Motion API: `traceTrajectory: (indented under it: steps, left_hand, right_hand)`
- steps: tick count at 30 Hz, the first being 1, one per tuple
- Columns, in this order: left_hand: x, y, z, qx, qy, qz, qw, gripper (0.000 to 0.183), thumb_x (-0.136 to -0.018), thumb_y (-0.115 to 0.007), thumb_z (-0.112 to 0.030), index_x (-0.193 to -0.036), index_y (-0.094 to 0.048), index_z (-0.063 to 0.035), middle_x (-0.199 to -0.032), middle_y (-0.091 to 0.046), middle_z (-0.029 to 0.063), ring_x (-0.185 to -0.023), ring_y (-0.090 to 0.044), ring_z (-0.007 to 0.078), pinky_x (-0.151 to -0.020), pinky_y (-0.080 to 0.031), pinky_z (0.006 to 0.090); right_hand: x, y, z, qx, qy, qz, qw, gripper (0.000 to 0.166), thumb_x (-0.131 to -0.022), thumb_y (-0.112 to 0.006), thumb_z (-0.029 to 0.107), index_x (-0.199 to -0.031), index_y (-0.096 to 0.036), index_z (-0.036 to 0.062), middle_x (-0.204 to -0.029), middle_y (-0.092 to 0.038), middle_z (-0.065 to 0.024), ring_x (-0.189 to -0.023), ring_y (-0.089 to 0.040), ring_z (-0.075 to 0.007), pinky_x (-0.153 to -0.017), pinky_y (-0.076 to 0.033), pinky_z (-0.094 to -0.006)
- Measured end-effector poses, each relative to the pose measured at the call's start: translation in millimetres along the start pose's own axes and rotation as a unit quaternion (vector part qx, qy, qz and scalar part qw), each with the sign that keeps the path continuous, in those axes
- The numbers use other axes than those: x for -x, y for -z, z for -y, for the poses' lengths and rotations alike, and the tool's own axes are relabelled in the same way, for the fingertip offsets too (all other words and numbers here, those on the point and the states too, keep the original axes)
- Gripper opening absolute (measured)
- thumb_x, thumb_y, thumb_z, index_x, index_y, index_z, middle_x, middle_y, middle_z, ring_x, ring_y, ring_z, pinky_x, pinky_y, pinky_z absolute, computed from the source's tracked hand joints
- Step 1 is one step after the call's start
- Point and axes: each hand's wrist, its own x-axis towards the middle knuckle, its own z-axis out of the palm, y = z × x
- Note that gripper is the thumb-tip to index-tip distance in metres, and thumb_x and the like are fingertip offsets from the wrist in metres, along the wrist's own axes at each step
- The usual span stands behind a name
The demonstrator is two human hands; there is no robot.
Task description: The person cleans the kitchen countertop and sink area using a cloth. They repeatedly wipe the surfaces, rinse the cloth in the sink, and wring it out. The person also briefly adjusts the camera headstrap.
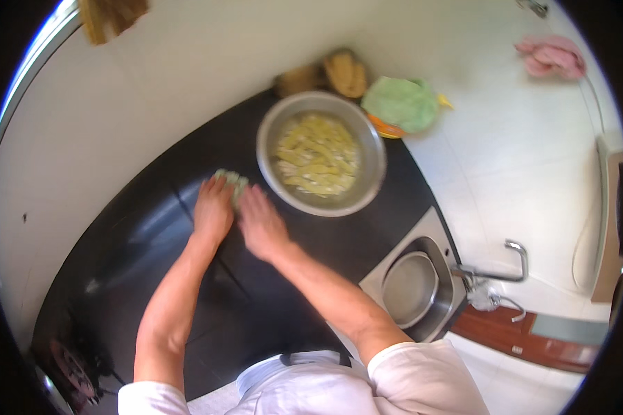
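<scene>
On the black countertop (296, 241), a small pale green bundle (232, 179) lies just beyond my fingers. It is blurred, and I cannot tell whether it is cloth or vegetable. My left hand (213, 210) is palm down with its fingers over the bundle's near left side. Close beside it, my right hand (262, 223) reaches in from the right, its fingertips at the bundle's right edge; motion blurs this hand. A large metal basin (270, 168) stands just beyond my right hand. Yellow-green strips (316, 155) sit in it, apparently in liquid, among small pale pieces.
Right of me is a steel sink (376, 280) with a round pan (410, 290) inside and a faucet (519, 264) behind. A green cloth (402, 104) and brown objects (345, 72) stand behind the basin. A pink cloth (553, 57) hangs on the wall.
</scene>
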Motion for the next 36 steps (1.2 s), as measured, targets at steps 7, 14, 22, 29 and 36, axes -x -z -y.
traceTrajectory:
  steps: [7, 14, 22, 29, 36]
  left_hand:
    - [114.1, -21.5, -151.5, -0.012, -0.047, 0.107, 0.993, 0.045, -0.085, -0.063, -0.007, -0.128, -0.071, 0.0032, -0.144, -0.061, 0.0256, -0.143, -0.049, 0.0456, -0.124, -0.031, 0.0573]
    - [56.4, -112.8, -287.0, 0.020, -0.098, 0.203, 0.974, 0.064, -0.089, -0.061, -0.014, -0.149, -0.050, 0.0042, -0.162, -0.044, 0.0230, -0.156, -0.031, 0.0410, -0.128, -0.024, 0.0511]
    - [82.0, -135.1, -316.7, 0.058, -0.140, 0.093, 0.984, 0.042, -0.092, -0.061, -0.013, -0.132, -0.067, -0.0006, -0.145, -0.060, 0.0155, -0.142, -0.048, 0.0372, -0.122, -0.037, 0.0483]
    - [217.9, -34.0, -249.1, 0.059, -0.037, 0.143, 0.987, 0.038, -0.081, -0.069, -0.013, -0.119, -0.071, -0.0064, -0.138, -0.061, 0.0103, -0.116, -0.059, 0.0317, -0.100, -0.050, 0.0440]
    - [255.3, 45.4, -213.5, 0.032, 0.165, -0.024, 0.985, 0.034, -0.079, -0.079, -0.002, -0.113, -0.072, -0.0062, -0.114, -0.071, 0.0098, -0.100, -0.063, 0.0332, -0.091, -0.053, 0.0410]
  right_hand:
    - [168.5, 69.0, -39.1, -0.019, 0.005, 0.028, 0.999, 0.053, -0.092, -0.072, 0.020, -0.139, -0.060, -0.0031, -0.155, -0.051, -0.0222, -0.150, -0.040, -0.0388, -0.125, -0.032, -0.0510]
    - [229.1, 128.0, -188.9, 0.142, -0.065, -0.069, 0.985, 0.034, -0.095, -0.064, 0.012, -0.126, -0.071, 0.0030, -0.148, -0.060, -0.0189, -0.144, -0.049, -0.0399, -0.121, -0.037, -0.0530]
    - [260.1, 124.5, -180.7, 0.119, -0.147, -0.096, 0.977, 0.038, -0.090, -0.060, -0.002, -0.128, -0.065, -0.0054, -0.146, -0.058, -0.0239, -0.142, -0.049, -0.0444, -0.120, -0.040, -0.0485]
    - [290.4, 81.4, -84.5, -0.015, 0.054, -0.020, 0.998, 0.034, -0.085, -0.064, -0.001, -0.119, -0.068, -0.0006, -0.139, -0.063, -0.0204, -0.133, -0.054, -0.0454, -0.113, -0.045, -0.0514]
    - [201.3, 58.7, -7.8, -0.157, 0.213, -0.041, 0.964, 0.026, -0.083, -0.066, -0.006, -0.106, -0.074, 0.0006, -0.122, -0.072, -0.0150, -0.122, -0.065, -0.0373, -0.106, -0.052, -0.0470]
